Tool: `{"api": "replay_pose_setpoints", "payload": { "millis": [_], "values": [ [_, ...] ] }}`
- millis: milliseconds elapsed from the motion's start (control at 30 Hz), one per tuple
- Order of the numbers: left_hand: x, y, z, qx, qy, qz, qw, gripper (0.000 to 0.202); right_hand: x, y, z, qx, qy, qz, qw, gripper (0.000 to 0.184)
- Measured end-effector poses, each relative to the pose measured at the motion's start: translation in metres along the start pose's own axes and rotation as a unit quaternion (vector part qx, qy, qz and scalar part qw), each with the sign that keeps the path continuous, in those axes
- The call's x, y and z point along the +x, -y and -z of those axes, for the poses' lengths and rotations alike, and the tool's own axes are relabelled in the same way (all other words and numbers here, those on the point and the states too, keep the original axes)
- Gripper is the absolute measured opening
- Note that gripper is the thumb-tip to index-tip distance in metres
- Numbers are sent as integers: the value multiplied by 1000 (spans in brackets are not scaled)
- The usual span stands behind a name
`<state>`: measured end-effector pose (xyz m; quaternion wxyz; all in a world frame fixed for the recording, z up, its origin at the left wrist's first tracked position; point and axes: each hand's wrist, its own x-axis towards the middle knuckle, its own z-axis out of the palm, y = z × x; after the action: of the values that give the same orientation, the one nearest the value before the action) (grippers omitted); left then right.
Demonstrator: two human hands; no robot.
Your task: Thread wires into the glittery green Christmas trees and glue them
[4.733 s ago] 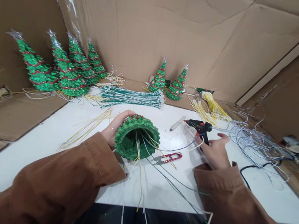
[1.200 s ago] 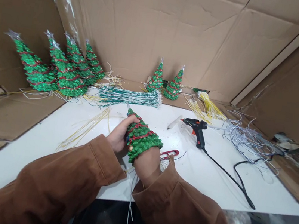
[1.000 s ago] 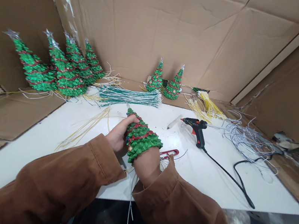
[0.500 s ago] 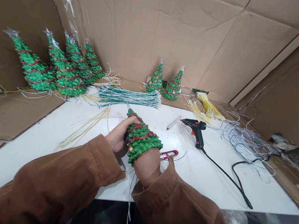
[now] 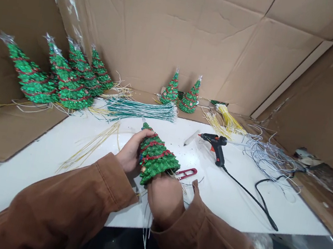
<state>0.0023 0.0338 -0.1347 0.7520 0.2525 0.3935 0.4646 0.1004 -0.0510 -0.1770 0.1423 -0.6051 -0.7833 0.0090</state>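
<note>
My left hand (image 5: 131,151) is wrapped round a small green glittery tree (image 5: 155,155) with red garland, held tilted over the white board (image 5: 54,153). Its tip points away from me. My right hand (image 5: 164,191) sits at the tree's open base, its fingers hidden under the rim. Thin white and yellow wires (image 5: 146,230) hang from the base toward me. Red thread snips (image 5: 186,173) lie just right of the tree.
A black glue gun (image 5: 215,143) with its cord (image 5: 252,199) lies to the right. Green wires (image 5: 140,108), yellow wires (image 5: 227,119) and white wires (image 5: 270,155) lie at the back. Finished trees stand at the left (image 5: 56,77) and the back (image 5: 180,93). Cardboard walls enclose everything.
My right hand left the glue gun on the board and came to the tree's base. The tree turned from base-toward-me to tip-away. In the last half second my right hand drew back slightly.
</note>
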Motion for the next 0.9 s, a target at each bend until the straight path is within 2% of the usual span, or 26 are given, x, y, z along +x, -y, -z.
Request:
{"api": "replay_pose_setpoints", "payload": {
  "millis": [67, 133, 200, 233, 267, 367, 433, 533, 633, 733, 900],
  "values": [
    [0, -2, 0, -2, 4, 10, 1000, 12, -15, -3, 4, 6, -22, 8, 1000, 21],
    [-1, -4, -1, -8, 11, 22, 1000, 17, -28, -15, 12, 37, -94, 24, 995, 30],
    [-3, -5, -1, -19, 21, 23, 999, 21, -32, -36, 26, 46, -163, -5, 985, 37],
    [-4, -6, -2, -24, 25, 18, 999, 21, -30, -50, 33, 41, -176, -27, 983, 39],
    [-5, -6, -2, -27, 29, 9, 999, 20, -24, -64, 41, 34, -161, -54, 985, 38],
    [-8, -6, -4, -25, 41, -20, 999, 17, 11, -100, 55, -11, -25, -137, 990, 30],
    [-9, -5, -4, -19, 52, -38, 998, 16, 40, -114, 53, -28, -4, -160, 987, 26],
    [-8, -3, -4, -5, 75, -50, 996, 17, 78, -115, 37, -52, 8, -164, 985, 27],
    [-8, -2, -3, 6, 78, -53, 995, 19, 101, -106, 17, -55, 16, -166, 984, 29],
    [-8, -1, -2, 11, 70, -61, 996, 18, 110, -100, 6, -28, 22, -165, 986, 27],
    [-9, 1, -1, 39, 85, -83, 992, 18, 110, -104, 4, 80, 25, -149, 985, 26]
  ]
}}
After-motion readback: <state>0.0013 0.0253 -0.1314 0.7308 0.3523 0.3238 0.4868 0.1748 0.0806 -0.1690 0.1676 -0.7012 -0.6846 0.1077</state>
